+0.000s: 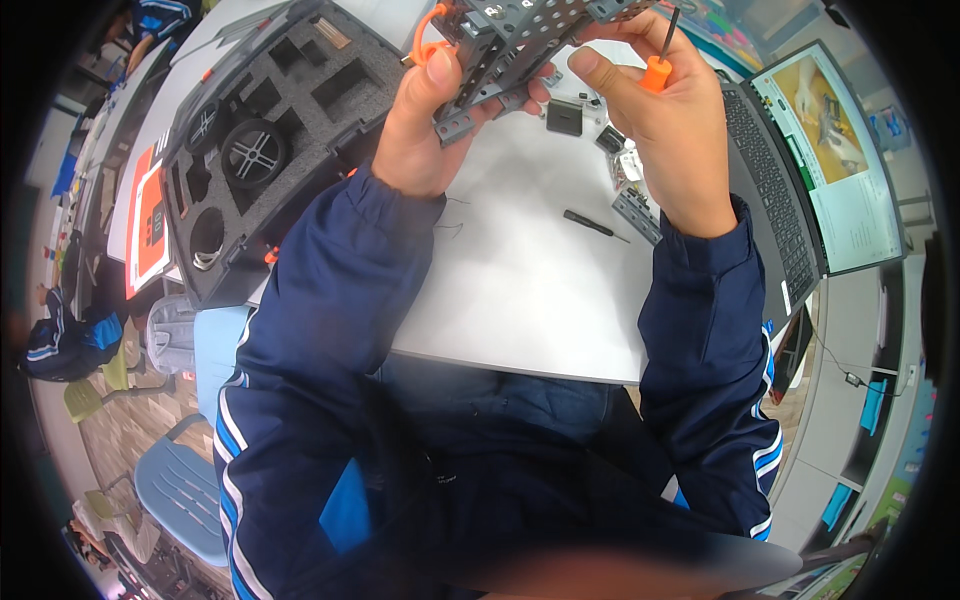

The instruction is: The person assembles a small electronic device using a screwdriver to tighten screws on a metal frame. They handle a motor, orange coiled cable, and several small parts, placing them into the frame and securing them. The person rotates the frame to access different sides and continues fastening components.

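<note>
At the top of the head view, my left hand [415, 140] is closed around a dark grey perforated metal frame [515, 55], its thumb on the near left side. An orange cable [430, 48] loops out beside that thumb. The frame is raised above the white table, and its upper part runs out of the picture. My right hand [685, 145] grips an orange-handled screwdriver [656, 74] whose dark shaft points upward. The right thumb comes close to the frame's right side; whether it touches, I cannot tell.
A foam-lined black case [330, 125] with wheels [253, 153] lies left on the white table [510, 310]. Right of centre are a small black screwdriver [592, 224], a grey perforated piece [637, 213], a square black part [565, 117] and small parts. An open laptop [765, 170] borders the right side.
</note>
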`<state>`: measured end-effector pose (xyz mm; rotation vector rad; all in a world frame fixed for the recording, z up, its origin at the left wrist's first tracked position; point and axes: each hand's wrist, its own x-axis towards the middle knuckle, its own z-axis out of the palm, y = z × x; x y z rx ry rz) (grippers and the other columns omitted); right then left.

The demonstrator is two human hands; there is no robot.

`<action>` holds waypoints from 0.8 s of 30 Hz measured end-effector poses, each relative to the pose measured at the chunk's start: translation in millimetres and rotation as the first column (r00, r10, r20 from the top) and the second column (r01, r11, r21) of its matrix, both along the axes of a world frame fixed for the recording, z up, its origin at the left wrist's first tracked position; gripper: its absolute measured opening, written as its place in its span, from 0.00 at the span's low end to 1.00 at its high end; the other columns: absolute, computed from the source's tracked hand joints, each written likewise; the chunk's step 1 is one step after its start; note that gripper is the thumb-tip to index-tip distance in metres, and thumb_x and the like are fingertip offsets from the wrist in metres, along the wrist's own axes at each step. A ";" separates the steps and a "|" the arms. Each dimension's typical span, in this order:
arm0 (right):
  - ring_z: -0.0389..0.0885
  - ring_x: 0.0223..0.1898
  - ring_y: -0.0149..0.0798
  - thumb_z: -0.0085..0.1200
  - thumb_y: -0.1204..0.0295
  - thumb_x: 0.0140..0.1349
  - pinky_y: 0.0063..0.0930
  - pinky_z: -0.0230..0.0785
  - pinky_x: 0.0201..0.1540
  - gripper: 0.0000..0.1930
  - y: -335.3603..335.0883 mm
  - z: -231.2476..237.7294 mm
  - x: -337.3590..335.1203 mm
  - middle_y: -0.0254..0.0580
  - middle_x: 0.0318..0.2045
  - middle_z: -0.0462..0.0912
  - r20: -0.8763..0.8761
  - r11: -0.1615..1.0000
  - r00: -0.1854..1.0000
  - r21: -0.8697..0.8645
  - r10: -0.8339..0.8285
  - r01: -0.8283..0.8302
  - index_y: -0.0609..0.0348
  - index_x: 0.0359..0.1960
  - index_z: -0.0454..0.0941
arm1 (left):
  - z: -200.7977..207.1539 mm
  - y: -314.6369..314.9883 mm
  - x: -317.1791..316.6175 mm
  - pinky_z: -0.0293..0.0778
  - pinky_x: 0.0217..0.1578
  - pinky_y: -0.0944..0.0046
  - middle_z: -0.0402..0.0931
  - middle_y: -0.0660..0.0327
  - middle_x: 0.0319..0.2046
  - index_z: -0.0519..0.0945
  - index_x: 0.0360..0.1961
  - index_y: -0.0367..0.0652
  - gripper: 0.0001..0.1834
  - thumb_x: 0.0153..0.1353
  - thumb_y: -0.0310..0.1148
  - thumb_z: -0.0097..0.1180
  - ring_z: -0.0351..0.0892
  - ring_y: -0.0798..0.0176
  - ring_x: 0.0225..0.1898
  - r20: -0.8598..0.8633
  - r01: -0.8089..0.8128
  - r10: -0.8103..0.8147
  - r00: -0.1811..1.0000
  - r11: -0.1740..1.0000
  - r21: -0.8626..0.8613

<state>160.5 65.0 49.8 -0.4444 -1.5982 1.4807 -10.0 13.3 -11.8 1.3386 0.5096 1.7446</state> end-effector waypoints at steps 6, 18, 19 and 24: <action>0.71 0.28 0.24 0.57 0.76 0.64 0.19 0.63 0.31 0.09 6.8 -6.1 16.7 0.32 0.33 0.77 0.173 0.963 0.954 0.157 -0.246 0.220 0.62 0.45 0.77 | -1.3 2.4 -4.7 0.74 0.46 0.59 0.79 0.52 0.45 0.74 0.54 0.37 0.38 0.60 0.63 0.52 0.79 0.60 0.44 -0.035 -0.060 0.059 0.998 0.998 -0.010; 0.79 0.29 0.34 0.57 0.78 0.61 0.23 0.71 0.33 0.08 2.6 -36.1 28.8 0.39 0.32 0.79 0.110 0.558 0.819 0.782 -0.563 0.278 0.60 0.41 0.83 | -5.9 0.5 0.4 0.73 0.51 0.55 0.78 0.48 0.49 0.72 0.58 0.34 0.40 0.64 0.63 0.45 0.79 0.56 0.48 -0.186 -0.244 0.216 0.959 0.959 -0.143; 0.79 0.30 0.34 0.57 0.78 0.61 0.23 0.71 0.33 0.08 2.0 -35.4 27.8 0.39 0.32 0.79 0.095 0.547 0.821 0.788 -0.563 0.283 0.60 0.41 0.83 | -6.1 0.1 0.5 0.73 0.51 0.55 0.78 0.48 0.49 0.72 0.58 0.34 0.39 0.64 0.62 0.45 0.79 0.56 0.48 -0.193 -0.250 0.220 0.956 0.958 -0.143; 0.80 0.31 0.35 0.57 0.79 0.60 0.23 0.72 0.34 0.07 1.6 -33.8 25.6 0.40 0.32 0.80 0.080 0.548 0.822 0.781 -0.564 0.300 0.60 0.40 0.83 | -8.0 1.1 -0.5 0.73 0.52 0.55 0.78 0.48 0.49 0.73 0.57 0.33 0.38 0.66 0.61 0.44 0.79 0.55 0.49 -0.222 -0.269 0.236 0.946 0.955 -0.128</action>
